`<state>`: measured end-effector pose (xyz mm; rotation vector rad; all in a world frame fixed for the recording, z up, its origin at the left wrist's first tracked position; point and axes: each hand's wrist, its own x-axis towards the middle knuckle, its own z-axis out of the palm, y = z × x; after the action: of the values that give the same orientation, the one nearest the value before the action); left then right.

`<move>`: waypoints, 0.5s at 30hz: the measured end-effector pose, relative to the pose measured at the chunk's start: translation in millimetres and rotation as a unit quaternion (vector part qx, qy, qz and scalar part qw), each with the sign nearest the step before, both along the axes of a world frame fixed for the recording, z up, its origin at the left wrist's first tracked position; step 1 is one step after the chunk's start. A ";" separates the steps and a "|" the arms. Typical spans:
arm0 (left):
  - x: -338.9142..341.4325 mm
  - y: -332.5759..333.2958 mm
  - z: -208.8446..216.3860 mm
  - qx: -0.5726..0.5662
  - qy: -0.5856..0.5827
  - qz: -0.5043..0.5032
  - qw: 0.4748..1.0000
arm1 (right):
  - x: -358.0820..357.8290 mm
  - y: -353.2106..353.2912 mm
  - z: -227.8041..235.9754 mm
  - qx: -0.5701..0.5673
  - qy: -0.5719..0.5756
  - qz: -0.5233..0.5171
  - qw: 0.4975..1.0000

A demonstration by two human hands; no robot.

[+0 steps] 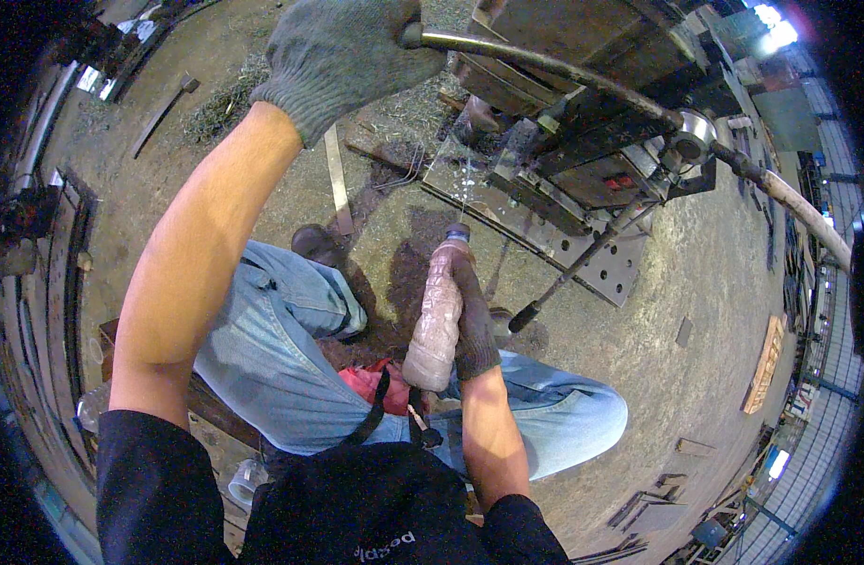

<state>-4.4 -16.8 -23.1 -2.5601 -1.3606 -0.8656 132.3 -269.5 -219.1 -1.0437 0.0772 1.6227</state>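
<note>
Pinkish-brown squeeze bottle (432,330), plastic, dented: one, above the gap between the jeans-clad legs (272,348); right hand (477,320), gloved, clamped on its side. Steel lever (554,61): one, its end enclosed by the left hand (347,61), gloved. Risks, as judged: too hard a squeeze could throw the liquid stream (466,184) wide of the drilled base plate (601,268) onto the floor (705,292); a wet glove could let the bottle slip; a slackened left grip could free the lever to swing. Orientation: cap (457,231) points away from the wearer, toward the machinery; long axis runs from the lap forward, leaning slightly right.
</note>
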 end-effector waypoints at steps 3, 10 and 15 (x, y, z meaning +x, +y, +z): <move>1.1 0.4 0.3 -0.015 0.002 0.005 1.000 | 2.7 0.3 -5.8 0.007 0.000 0.004 1.000; -1.3 1.3 -1.3 0.004 0.005 -0.007 1.000 | -1.9 1.5 13.4 -0.003 0.017 -0.016 1.000; 0.5 -1.1 1.2 -0.019 0.007 0.006 1.000 | -0.7 0.9 12.2 -0.015 0.015 -0.020 1.000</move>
<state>-3.9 -17.9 -21.9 -2.5797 -1.3999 -0.8248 131.5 -268.6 -207.0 -1.0339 0.1421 1.6059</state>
